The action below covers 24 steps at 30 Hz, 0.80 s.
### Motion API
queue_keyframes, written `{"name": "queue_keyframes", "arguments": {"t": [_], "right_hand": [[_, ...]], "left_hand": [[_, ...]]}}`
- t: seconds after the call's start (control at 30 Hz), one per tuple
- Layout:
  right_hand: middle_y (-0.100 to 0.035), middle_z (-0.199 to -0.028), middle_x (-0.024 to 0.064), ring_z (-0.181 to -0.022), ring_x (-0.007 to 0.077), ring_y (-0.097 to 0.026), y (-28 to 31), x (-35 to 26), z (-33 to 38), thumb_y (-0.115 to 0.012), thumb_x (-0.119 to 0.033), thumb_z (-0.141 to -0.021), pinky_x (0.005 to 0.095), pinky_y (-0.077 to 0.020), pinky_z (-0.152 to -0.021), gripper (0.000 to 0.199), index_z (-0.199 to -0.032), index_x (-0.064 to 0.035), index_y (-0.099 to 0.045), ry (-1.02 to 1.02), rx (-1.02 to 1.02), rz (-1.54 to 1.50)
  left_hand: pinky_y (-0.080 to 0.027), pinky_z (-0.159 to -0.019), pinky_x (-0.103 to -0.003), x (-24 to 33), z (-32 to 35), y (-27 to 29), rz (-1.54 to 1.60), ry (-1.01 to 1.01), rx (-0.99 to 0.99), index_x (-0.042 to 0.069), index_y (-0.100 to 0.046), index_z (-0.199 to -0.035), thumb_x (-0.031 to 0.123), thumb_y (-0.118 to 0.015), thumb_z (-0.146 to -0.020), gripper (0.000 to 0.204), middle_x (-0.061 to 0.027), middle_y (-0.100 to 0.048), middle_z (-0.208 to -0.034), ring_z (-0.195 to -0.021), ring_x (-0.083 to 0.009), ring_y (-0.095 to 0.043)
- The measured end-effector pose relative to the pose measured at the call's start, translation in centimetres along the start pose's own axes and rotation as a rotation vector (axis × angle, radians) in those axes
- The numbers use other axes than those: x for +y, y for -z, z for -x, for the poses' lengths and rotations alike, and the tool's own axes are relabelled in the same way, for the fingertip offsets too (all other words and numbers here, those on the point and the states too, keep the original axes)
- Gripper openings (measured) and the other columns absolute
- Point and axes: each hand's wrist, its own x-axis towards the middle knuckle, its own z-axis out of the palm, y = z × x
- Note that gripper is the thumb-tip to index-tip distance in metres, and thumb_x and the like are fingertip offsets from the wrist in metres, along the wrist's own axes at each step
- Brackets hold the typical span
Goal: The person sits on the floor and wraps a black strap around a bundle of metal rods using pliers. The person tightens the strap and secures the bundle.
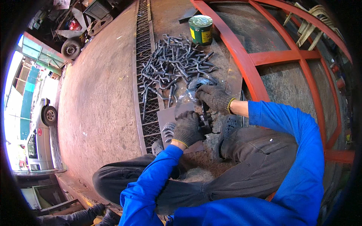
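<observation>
The left hand (187,129), in a grey knitted work glove with a yellow cuff edge, is curled closed around a small dark metal piece (206,119) held just above a flat grey steel plate (169,115) on the ground. The piece's long axis runs roughly up and down in the view, pointing away from the person toward the heap ahead; its exact shape is too small and dark to tell. The right hand (213,97), gloved the same way, lies palm-down with fingers bent over a crumpled clear plastic bag (193,89), just beyond the top end of the dark piece; whether it grips the bag or only presses on it cannot be told.

Directly beyond the hands lies a loose heap of bent grey steel hooks (174,64), spread across the concrete floor and partly over a long metal drain grating (145,60) that runs away from the person. At the far side of the heap stands a green cylindrical tin can (200,30) with a yellow label band around its side, upright. To the right, a red-painted steel frame (260,58) lies flat on the floor. At the far left edge a white car (39,132) is parked in bright daylight.
</observation>
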Motion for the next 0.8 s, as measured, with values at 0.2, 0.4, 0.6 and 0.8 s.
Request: {"name": "queue_keyframes", "arguments": {"t": [0.2,0.4,0.6,0.8], "right_hand": [[-0.069,-0.088,0.0079,-0.079,0.0175,-0.065,0.2,-0.9,0.5,-0.051,-0.028,-0.098,0.0340,-0.0518,-0.073,0.028,-0.108,-0.0040,-0.062,0.097,0.017,0.049],[-0.070,-0.090,0.0099,-0.082,0.0205,-0.066,0.3,-0.7,0.5,-0.052,-0.025,-0.097,0.0364,-0.0518,-0.074,0.026,-0.107,-0.0034,-0.063,0.093,-0.020,-0.058],[-0.070,-0.089,0.0124,-0.081,0.0212,-0.066,-0.4,0.9,-0.8,-0.053,-0.022,-0.096,0.0360,-0.0517,-0.072,0.025,-0.109,-0.0015,-0.062,0.155,-0.032,-0.078],[-0.070,-0.095,0.0149,-0.086,0.0262,-0.067,-0.1,0.1,-0.4,-0.054,-0.024,-0.095,0.0396,-0.0507,-0.078,0.028,-0.111,-0.0026,-0.062,0.109,-0.082,-0.070]], "left_hand": [[-0.048,-0.083,-0.047,-0.3,-0.1,-0.3,0.021,0.117,-0.118,0.002,-0.058,-0.107,0.051,-0.085,-0.054,0.078,-0.0179,-0.061,-0.099,-0.096,-0.0364,-0.059],[-0.047,-0.088,-0.047,0.3,0.2,1.0,0.222,0.134,-0.068,0.002,-0.057,-0.115,0.045,-0.085,-0.057,0.078,-0.0190,-0.062,-0.108,-0.101,-0.0386,-0.058],[-0.046,-0.089,-0.047,0.1,0.2,0.3,0.273,0.156,-0.023,0.008,-0.061,-0.114,0.038,-0.084,-0.058,0.068,-0.0167,-0.061,-0.109,-0.103,-0.0383,-0.056],[-0.046,-0.091,-0.050,0.4,-0.5,1.4,0.293,0.221,-0.227,0.003,-0.054,-0.123,0.042,-0.083,-0.060,0.079,-0.0217,-0.059,-0.116,-0.106,-0.0418,-0.055]]}}
